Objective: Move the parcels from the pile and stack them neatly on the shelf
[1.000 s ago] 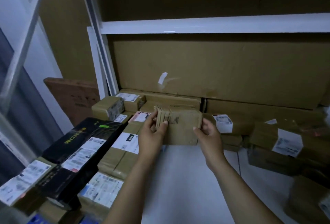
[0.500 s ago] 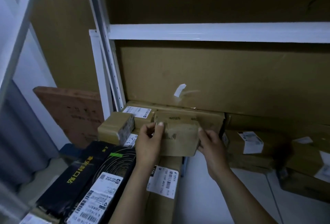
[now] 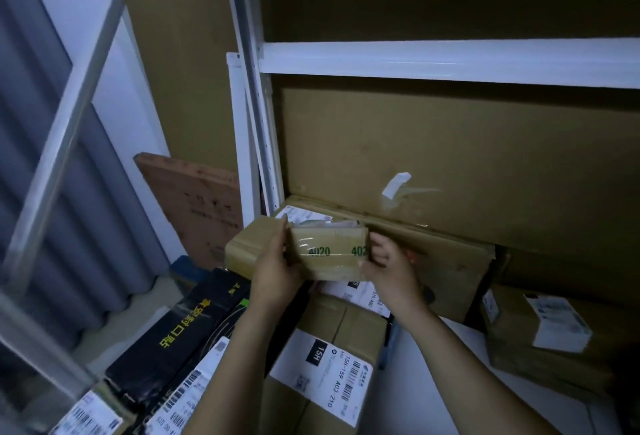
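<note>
Brown cardboard, taped over: the small parcel [image 3: 329, 254] has turned since half a second ago, so that a taped face printed with green "4020" now faces the camera, where a plainer face showed before. Its place in the view has hardly changed. The left hand [image 3: 273, 271] grips its left end, thumb across the front and fingers behind. The right hand [image 3: 391, 268] grips its right end with curled fingers that cover part of the second "4020" print. Whether the small parcel rests on anything below cannot be told. Count: two hands, one held parcel, two green prints on it. Around it lie one brown box [image 3: 246, 254] just behind the left hand, one long parcel [image 3: 332, 341] with a "15H" label beneath the hands, one black box [image 3: 180, 330] to the left, and one labelled parcel [image 3: 540, 334] to the right. The small parcel sits low at the left end of the shelf [image 3: 450, 60], close to the white upright [image 3: 256, 129], in front of a large flat carton [image 3: 485, 164] standing against the back. Bare white shelf board [image 3: 433, 386] shows between the long parcel and the labelled parcel.
</note>
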